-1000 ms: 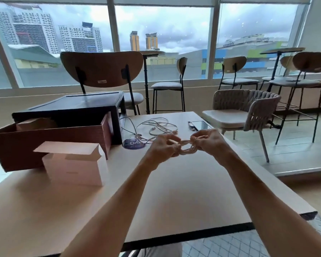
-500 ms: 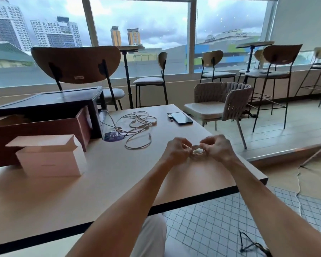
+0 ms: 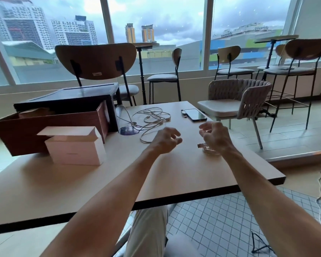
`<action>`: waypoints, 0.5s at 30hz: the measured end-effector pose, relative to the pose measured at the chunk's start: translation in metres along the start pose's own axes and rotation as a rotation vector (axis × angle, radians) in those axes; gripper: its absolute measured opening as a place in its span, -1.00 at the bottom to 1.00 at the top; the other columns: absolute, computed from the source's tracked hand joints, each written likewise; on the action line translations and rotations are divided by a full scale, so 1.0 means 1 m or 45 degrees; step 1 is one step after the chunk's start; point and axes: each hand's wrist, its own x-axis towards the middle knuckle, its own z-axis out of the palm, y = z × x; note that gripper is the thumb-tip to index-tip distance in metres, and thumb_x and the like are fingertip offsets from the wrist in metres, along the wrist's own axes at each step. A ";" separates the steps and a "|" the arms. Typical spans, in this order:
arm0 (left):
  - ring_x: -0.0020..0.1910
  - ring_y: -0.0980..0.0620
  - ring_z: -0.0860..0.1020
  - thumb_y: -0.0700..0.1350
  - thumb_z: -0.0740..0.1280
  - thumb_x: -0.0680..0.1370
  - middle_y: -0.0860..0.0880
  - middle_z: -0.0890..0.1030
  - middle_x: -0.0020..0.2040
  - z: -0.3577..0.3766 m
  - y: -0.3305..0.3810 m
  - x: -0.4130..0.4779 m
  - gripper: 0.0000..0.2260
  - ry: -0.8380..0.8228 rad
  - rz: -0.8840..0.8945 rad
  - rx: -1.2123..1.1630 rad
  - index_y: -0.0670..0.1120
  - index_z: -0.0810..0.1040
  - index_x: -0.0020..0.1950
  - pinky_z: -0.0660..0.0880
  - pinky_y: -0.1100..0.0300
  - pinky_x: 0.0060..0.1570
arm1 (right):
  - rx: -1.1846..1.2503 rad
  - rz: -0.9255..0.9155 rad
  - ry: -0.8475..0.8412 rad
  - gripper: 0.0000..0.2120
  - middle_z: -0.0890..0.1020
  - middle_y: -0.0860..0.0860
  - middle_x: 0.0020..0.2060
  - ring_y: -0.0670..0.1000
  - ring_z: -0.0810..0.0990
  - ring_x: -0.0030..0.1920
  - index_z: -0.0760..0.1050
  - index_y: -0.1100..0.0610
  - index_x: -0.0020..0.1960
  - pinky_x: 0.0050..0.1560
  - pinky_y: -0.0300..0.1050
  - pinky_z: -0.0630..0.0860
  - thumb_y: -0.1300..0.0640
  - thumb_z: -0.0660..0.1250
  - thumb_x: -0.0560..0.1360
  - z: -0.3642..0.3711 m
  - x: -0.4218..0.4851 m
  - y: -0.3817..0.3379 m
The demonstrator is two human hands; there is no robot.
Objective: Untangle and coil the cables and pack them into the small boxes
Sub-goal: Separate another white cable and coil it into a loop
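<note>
Left hand (image 3: 165, 140) hangs just over the table (image 3: 174, 175), fingers loosely curled w/ nothing in them afaict. Right hand (image 3: 213, 136) is about the same, half open, fingers bent up and thumb out, no cable between them that I can see. The small coiled cable (image 3: 208, 148) lies on the tabletop right under the heel of that hand, one connector end poking out to the left. Can't tell from my feed whether the palm is touching the coil or just above it, too blurry there. The hands are apart w/ bare table between them. The rest of the cables (image 3: 152, 118) are a loose tangle further back, mid table, just past the left hand. The small white box (image 3: 76, 148) sits to the left w/ its lid flap open, in front of a bigger brown box (image 3: 44, 130). A phone (image 3: 195, 115) lies face up near the far right edge, beyond the right hand. A woven chair (image 3: 248, 101) stands off the right side of the table.
</note>
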 end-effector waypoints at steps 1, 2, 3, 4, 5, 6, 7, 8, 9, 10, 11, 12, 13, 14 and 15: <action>0.08 -0.03 0.58 -0.08 0.42 0.56 -0.12 0.63 0.14 -0.006 -0.006 0.001 -0.72 0.033 -0.017 0.045 -0.12 0.60 0.25 0.49 0.17 0.04 | 0.008 -0.026 -0.031 -0.79 0.70 0.05 0.04 0.02 0.65 0.05 0.65 0.15 0.14 0.13 -0.17 0.53 0.18 0.40 0.52 0.004 0.002 -0.006; 0.10 -0.05 0.58 -0.08 0.43 0.55 -0.11 0.63 0.14 -0.011 -0.013 0.001 -0.71 0.062 -0.037 0.090 -0.11 0.61 0.25 0.50 0.16 0.07 | 0.015 -0.060 -0.073 -0.79 0.70 0.04 0.05 -0.01 0.65 0.03 0.65 0.15 0.14 0.05 -0.23 0.52 0.20 0.40 0.52 0.008 0.003 -0.012; 0.13 -0.06 0.57 -0.09 0.44 0.54 -0.10 0.62 0.14 -0.018 -0.021 0.003 -0.71 0.091 -0.066 0.134 -0.11 0.61 0.24 0.50 0.13 0.11 | 0.022 -0.093 -0.128 -0.80 0.70 0.03 0.05 -0.03 0.65 0.01 0.65 0.15 0.14 -0.05 -0.28 0.52 0.20 0.40 0.52 0.013 0.006 -0.019; 0.16 -0.07 0.55 -0.09 0.44 0.53 -0.09 0.60 0.16 -0.023 -0.030 0.005 -0.71 0.115 -0.093 0.177 -0.11 0.61 0.23 0.49 0.11 0.15 | 0.025 -0.129 -0.191 -0.80 0.70 0.03 0.05 -0.05 0.64 -0.01 0.65 0.15 0.14 -0.12 -0.31 0.50 0.21 0.40 0.52 0.019 0.008 -0.025; 0.19 -0.07 0.53 -0.09 0.45 0.52 -0.09 0.59 0.18 -0.029 -0.039 0.006 -0.71 0.127 -0.128 0.220 -0.11 0.61 0.22 0.47 0.10 0.19 | 0.026 -0.162 -0.253 -0.80 0.70 0.04 0.05 -0.05 0.64 -0.02 0.65 0.14 0.14 -0.13 -0.33 0.48 0.21 0.41 0.52 0.026 0.012 -0.032; 0.23 -0.07 0.50 -0.08 0.46 0.51 -0.08 0.56 0.21 -0.032 -0.049 0.008 -0.71 0.132 -0.163 0.259 -0.09 0.60 0.22 0.44 0.10 0.23 | 0.019 -0.192 -0.315 -0.79 0.69 0.05 0.06 -0.04 0.65 -0.01 0.64 0.15 0.15 -0.09 -0.32 0.48 0.22 0.42 0.52 0.034 0.015 -0.037; 0.26 -0.07 0.48 -0.08 0.46 0.51 -0.08 0.54 0.24 -0.037 -0.061 0.011 -0.71 0.126 -0.204 0.293 -0.07 0.60 0.21 0.42 0.09 0.26 | 0.011 -0.209 -0.376 -0.78 0.69 0.06 0.07 -0.03 0.65 0.00 0.64 0.15 0.15 -0.05 -0.29 0.50 0.23 0.42 0.51 0.045 0.022 -0.044; 0.28 -0.08 0.46 -0.07 0.46 0.50 -0.08 0.52 0.26 -0.037 -0.069 0.010 -0.72 0.108 -0.227 0.314 -0.05 0.60 0.19 0.40 0.10 0.29 | 0.004 -0.212 -0.427 -0.77 0.68 0.07 0.08 -0.02 0.65 0.01 0.63 0.16 0.16 -0.01 -0.27 0.51 0.24 0.43 0.51 0.053 0.024 -0.047; 0.29 -0.08 0.45 -0.07 0.46 0.50 -0.08 0.51 0.26 -0.039 -0.077 0.011 -0.75 0.099 -0.253 0.319 -0.04 0.61 0.17 0.39 0.11 0.29 | 0.002 -0.204 -0.471 -0.76 0.68 0.06 0.09 -0.01 0.65 0.02 0.63 0.17 0.16 0.03 -0.25 0.52 0.24 0.44 0.50 0.064 0.029 -0.051; 0.27 -0.09 0.47 -0.08 0.45 0.50 -0.09 0.52 0.25 -0.040 -0.084 0.013 -0.80 0.106 -0.265 0.311 -0.03 0.63 0.12 0.40 0.12 0.27 | -0.005 -0.191 -0.503 -0.76 0.67 0.07 0.10 -0.01 0.64 0.04 0.64 0.17 0.16 0.06 -0.25 0.52 0.24 0.45 0.49 0.075 0.033 -0.053; 0.24 -0.10 0.49 -0.10 0.45 0.51 -0.10 0.54 0.23 -0.042 -0.090 0.016 -0.86 0.124 -0.269 0.300 -0.03 0.65 0.06 0.42 0.12 0.24 | -0.022 -0.174 -0.533 -0.76 0.67 0.07 0.11 0.00 0.64 0.06 0.64 0.16 0.15 0.08 -0.25 0.51 0.24 0.45 0.48 0.087 0.038 -0.055; 0.21 -0.10 0.51 -0.12 0.44 0.51 -0.10 0.55 0.20 -0.043 -0.096 0.018 -0.91 0.141 -0.270 0.286 -0.02 0.66 0.00 0.45 0.11 0.22 | -0.049 -0.155 -0.567 -0.76 0.66 0.07 0.11 0.01 0.63 0.07 0.64 0.15 0.14 0.08 -0.26 0.49 0.23 0.45 0.48 0.097 0.042 -0.055; 0.19 -0.10 0.52 -0.14 0.45 0.51 -0.10 0.56 0.18 -0.045 -0.100 0.021 -0.94 0.150 -0.269 0.274 -0.03 0.66 -0.03 0.46 0.10 0.21 | -0.080 -0.136 -0.599 -0.76 0.66 0.06 0.10 0.01 0.63 0.07 0.64 0.14 0.14 0.05 -0.28 0.48 0.23 0.45 0.47 0.108 0.045 -0.055; 0.17 -0.09 0.52 -0.14 0.45 0.51 -0.10 0.55 0.15 -0.046 -0.103 0.023 -0.95 0.142 -0.260 0.265 -0.03 0.66 -0.05 0.47 0.09 0.20 | -0.106 -0.119 -0.621 -0.77 0.67 0.07 0.08 0.00 0.63 0.03 0.65 0.13 0.12 -0.01 -0.31 0.48 0.22 0.45 0.47 0.116 0.046 -0.054; 0.15 -0.09 0.52 -0.15 0.45 0.52 -0.10 0.56 0.13 -0.047 -0.106 0.025 -0.96 0.127 -0.244 0.266 -0.04 0.66 -0.05 0.47 0.08 0.18 | -0.119 -0.112 -0.625 -0.80 0.68 0.08 0.04 0.00 0.65 -0.02 0.66 0.12 0.08 -0.12 -0.35 0.48 0.21 0.44 0.46 0.124 0.047 -0.052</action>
